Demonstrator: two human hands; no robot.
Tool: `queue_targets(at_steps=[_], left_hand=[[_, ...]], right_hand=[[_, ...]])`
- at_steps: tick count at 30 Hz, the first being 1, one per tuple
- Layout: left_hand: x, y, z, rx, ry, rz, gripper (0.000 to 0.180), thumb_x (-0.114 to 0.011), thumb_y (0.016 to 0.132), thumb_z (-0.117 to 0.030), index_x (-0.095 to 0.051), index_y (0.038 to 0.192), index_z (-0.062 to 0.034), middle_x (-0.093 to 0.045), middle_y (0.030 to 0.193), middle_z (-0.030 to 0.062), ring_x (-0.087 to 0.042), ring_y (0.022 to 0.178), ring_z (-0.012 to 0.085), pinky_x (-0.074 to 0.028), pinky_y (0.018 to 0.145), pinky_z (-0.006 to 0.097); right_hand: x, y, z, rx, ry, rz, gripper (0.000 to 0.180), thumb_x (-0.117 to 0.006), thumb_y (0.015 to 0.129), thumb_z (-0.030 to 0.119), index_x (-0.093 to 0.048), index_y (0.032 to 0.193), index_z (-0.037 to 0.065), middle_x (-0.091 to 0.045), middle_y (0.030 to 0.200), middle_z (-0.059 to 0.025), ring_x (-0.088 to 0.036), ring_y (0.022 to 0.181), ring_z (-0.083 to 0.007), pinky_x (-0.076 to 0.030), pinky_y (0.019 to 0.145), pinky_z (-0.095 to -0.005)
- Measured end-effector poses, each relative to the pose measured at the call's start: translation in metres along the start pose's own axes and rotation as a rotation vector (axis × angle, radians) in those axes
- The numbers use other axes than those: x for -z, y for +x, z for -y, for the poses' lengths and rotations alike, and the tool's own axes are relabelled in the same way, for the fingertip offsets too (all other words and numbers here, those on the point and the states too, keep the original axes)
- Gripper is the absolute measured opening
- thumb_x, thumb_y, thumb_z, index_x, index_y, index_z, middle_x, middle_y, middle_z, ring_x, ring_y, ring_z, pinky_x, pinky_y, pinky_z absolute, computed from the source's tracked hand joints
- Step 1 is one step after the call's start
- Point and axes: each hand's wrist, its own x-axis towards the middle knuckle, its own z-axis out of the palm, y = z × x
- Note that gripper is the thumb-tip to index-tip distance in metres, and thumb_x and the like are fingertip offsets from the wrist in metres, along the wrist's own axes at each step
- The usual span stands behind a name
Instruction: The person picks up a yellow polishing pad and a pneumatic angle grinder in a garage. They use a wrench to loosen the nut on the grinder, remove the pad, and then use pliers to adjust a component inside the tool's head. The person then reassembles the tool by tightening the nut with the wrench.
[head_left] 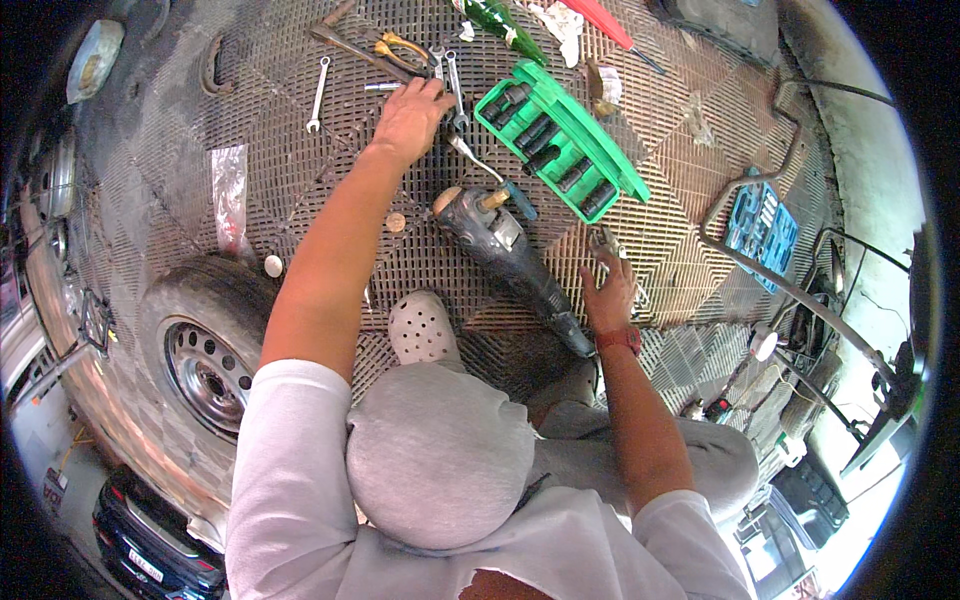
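Observation:
My left hand (408,122) reaches forward over a loose cluster of tools, its fingers stretched out. Beside it lie pliers with yellow handles (402,46), a combination wrench (455,82) and a long dark metal tool (365,52). A ratchet with a blue handle (519,199) stretches from near that hand toward a black impact wrench (512,262). My right hand (610,288) is low beside the impact wrench, thumb apart from its fingers, over small shiny metal pieces (604,243) partly hidden by it. Between the hands, farther off, an open green case (600,140) holds several black sockets.
Perforated mats (320,210) cover the floor. A wheel with a tire (205,350) lies at left, another wrench (319,95) nearby. A blue tool case (762,232) and a bent metal bar (765,265) are at right. Toward the far side lie a green bottle (500,28) and a red-handled screwdriver (605,22).

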Motion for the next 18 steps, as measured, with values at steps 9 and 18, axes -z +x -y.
queue_targets(at_steps=[9, 18], left_hand=[[0.008, 0.009, 0.009, -0.141, -0.027, -0.05, 0.049, -0.059, 0.085, 0.003, -0.068, 0.128, -0.0175, -0.058, 0.141, 0.0029, -0.053, 0.132, 0.0289, -0.043, 0.114, 0.046], [0.009, 0.03, -0.006, -0.114, 0.169, 0.028, 0.043, -0.054, 0.096, -0.009, -0.067, 0.134, -0.0218, -0.057, 0.145, 0.0047, -0.053, 0.135, 0.0275, -0.04, 0.116, 0.047]], right_hand=[[-0.003, -0.005, -0.006, -0.065, -0.005, 0.034, 0.043, -0.078, 0.088, 0.033, -0.065, 0.122, 0.011, -0.062, 0.122, -0.0196, -0.056, 0.119, -0.0424, -0.043, 0.102, -0.0582], [0.002, -0.004, 0.001, -0.073, -0.037, 0.013, 0.038, -0.079, 0.088, 0.031, -0.066, 0.115, 0.009, -0.063, 0.115, -0.0164, -0.058, 0.114, -0.0402, -0.046, 0.097, -0.0546]])
